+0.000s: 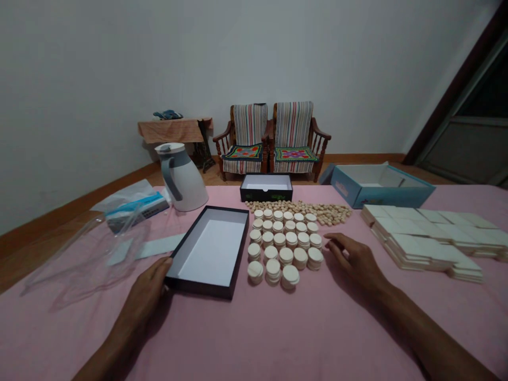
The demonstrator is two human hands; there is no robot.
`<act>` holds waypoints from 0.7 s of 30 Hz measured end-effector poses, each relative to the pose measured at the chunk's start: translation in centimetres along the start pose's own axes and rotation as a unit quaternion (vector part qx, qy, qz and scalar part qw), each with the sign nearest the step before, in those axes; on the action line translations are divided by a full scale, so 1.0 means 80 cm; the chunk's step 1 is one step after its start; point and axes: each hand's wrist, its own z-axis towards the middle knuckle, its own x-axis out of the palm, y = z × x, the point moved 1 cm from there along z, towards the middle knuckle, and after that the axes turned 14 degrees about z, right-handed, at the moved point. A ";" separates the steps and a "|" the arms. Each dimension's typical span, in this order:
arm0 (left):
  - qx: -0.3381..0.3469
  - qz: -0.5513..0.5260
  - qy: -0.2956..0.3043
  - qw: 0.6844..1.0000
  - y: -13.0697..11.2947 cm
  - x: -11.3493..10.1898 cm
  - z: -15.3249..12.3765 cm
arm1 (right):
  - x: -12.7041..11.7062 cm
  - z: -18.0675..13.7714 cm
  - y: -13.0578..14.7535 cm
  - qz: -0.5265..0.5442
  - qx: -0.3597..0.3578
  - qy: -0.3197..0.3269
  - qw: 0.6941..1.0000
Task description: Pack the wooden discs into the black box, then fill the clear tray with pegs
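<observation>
Left fingers (163, 264) on box (207, 250), pink cloth (254, 333), armchairs (294, 125)

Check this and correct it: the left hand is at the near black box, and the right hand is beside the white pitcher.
The right hand is wrong: the head view shows it beside the round disc stacks. The left hand is at the near black box.

Pale wall (246, 53), two wooden armchairs (322, 132) — striped covers (294, 124) — cloth-draped side table (172, 131), brown floor (16, 267), dim light
</observation>
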 end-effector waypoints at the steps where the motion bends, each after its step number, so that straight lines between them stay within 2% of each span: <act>1: 0.018 0.015 0.005 1.000 0.004 0.002 -0.002 | -0.002 0.002 -0.003 -0.002 0.000 -0.010 1.000; 4: 0.049 0.022 0.012 0.999 0.007 0.007 -0.007 | -0.011 0.009 -0.001 -0.006 -0.010 -0.045 0.999; 6: 0.081 0.017 0.020 0.996 0.002 0.008 -0.010 | -0.019 0.014 0.013 -0.011 -0.022 -0.066 0.998; 8: 0.098 0.009 0.025 0.995 -0.006 0.006 -0.009 | -0.024 0.016 0.037 -0.015 -0.032 -0.081 0.996; 10: 0.085 0.003 0.020 0.996 -0.015 -0.001 -0.005 | -0.025 0.014 0.066 -0.013 -0.040 -0.081 0.996; 11: 0.074 -0.001 0.004 0.997 -0.020 -0.006 -0.002 | -0.024 0.011 0.081 -0.009 -0.042 -0.076 0.996; 14: 0.077 -0.009 0.011 0.997 -0.037 -0.022 0.009 | -0.015 0.000 0.121 0.002 -0.039 -0.047 0.998; 15: 0.101 -0.002 0.009 0.995 -0.044 -0.027 0.011 | -0.010 -0.004 0.130 0.007 -0.032 -0.030 0.999; 17: 0.192 0.016 0.007 0.981 -0.057 -0.032 0.013 | 0.000 -0.013 0.144 0.013 -0.009 0.015 1.000; 19: 0.275 0.041 0.018 0.960 -0.068 -0.030 0.010 | 0.009 -0.022 0.149 0.005 0.025 0.059 0.998; 21: 0.327 0.066 0.040 0.942 -0.075 -0.022 0.006 | 0.017 -0.030 0.148 -0.015 0.064 0.094 0.993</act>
